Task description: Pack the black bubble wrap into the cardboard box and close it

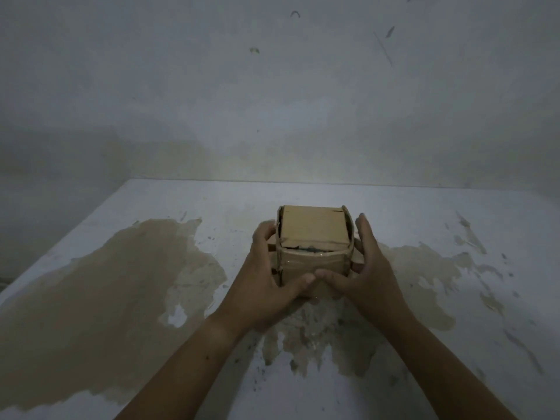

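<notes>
A small cardboard box (313,228) stands on the worn table, its top flap folded down over the opening. A thin strip of the black bubble wrap (312,249) shows in the gap at the flap's near edge. My left hand (266,277) grips the box's left side, fingers curled round the left wall and thumb across the front. My right hand (368,268) holds the right side, fingers along the right wall and thumb on the front face. Both thumbs meet at the lower front. Small side flaps stick out beside each hand.
The white table (424,213) has large brown patches where paint has peeled, left and right of the box. A stained grey wall (272,101) rises right behind the table's far edge. The table's left edge slants away at the left.
</notes>
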